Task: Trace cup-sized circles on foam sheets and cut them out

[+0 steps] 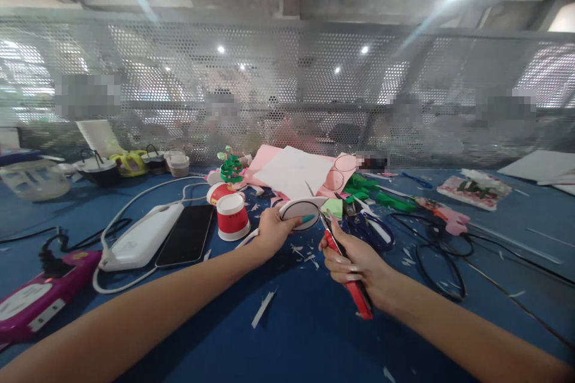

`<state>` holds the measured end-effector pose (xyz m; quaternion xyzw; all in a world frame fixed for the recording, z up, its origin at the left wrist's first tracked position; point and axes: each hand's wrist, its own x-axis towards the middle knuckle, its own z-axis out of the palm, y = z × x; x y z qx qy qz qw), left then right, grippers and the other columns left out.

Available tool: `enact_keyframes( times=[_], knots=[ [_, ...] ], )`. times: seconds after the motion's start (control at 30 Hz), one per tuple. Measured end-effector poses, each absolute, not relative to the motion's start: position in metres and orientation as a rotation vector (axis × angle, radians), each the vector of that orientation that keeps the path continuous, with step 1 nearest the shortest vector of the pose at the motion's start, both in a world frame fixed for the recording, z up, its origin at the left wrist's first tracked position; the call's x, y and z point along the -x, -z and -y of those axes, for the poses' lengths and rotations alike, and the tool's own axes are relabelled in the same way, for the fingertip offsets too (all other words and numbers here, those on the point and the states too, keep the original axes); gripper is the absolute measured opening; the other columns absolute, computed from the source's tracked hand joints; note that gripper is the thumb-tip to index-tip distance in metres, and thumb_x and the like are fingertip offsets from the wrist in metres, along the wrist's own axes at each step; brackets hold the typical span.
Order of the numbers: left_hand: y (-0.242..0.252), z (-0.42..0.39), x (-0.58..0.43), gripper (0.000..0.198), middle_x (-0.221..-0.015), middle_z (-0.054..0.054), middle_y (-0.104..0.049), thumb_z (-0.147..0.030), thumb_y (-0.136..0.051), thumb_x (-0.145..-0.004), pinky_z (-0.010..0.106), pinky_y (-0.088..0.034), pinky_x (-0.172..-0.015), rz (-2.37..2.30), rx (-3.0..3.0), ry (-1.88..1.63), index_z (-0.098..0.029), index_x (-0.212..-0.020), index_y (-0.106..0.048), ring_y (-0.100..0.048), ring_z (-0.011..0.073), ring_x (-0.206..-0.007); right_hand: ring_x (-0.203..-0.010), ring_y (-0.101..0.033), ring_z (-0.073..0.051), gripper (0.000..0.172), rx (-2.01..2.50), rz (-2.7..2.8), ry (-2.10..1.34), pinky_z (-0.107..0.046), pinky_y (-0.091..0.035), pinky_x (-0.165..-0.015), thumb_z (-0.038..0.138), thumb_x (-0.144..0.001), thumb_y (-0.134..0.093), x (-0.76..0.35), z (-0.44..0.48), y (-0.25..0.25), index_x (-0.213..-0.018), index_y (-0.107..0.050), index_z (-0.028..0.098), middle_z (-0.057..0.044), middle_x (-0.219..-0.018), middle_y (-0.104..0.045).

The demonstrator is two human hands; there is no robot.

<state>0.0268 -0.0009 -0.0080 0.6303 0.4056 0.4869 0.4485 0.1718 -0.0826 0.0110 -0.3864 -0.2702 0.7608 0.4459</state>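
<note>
Between thumb and fingers, my left hand (275, 230) holds a small white paper piece (297, 213) with a dark circle drawn on it. My right hand (353, 260) is wrapped round red-handled scissors (349, 284), whose blades point up and left at the paper's right edge. Just left of my left hand stands an upside-down red and white paper cup (232, 217). White paper scraps (304, 251) are scattered on the blue table (287, 323) below the hands.
White sheets (291, 170) and pink sheets lie behind the hands. A black phone (186, 235), a white power bank (144, 237) and a purple power strip (49, 293) are at the left. A blue-handled tool (380, 230), a pink glue gun (451, 219) and black cables are at the right.
</note>
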Motion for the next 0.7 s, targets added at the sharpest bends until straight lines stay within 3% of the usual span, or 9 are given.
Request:
enact_keyframes(
  times=[0.27, 0.7],
  knots=[
    [0.0136, -0.0049, -0.0271, 0.021, -0.074, 0.006, -0.070, -0.016, -0.067, -0.061, 0.033, -0.056, -0.062, -1.037, -1.510, -1.172, -0.011, -0.081, -0.065, -0.066, 0.0206, -0.068, -0.022, -0.016, 0.000, 0.067, 0.964, 0.671, -1.888, -0.010, -0.015, -0.024, 0.052, -0.092, -0.014, -0.1718, 0.0799, -0.0090, -0.056, -0.053, 0.010, 0.007, -0.031, -0.032],
    [0.0131, -0.0089, -0.0300, 0.026, -0.073, 0.005, -0.070, -0.014, -0.073, -0.055, 0.028, -0.055, -0.055, -0.995, -1.290, -1.203, -0.012, -0.080, -0.066, -0.064, 0.0187, -0.064, -0.022, -0.017, 0.000, 0.063, 0.992, 0.661, -1.932, -0.010, -0.015, -0.024, 0.051, -0.092, -0.019, -0.1762, 0.0817, -0.0014, -0.057, -0.052, 0.010, 0.007, -0.031, -0.031]
  ],
)
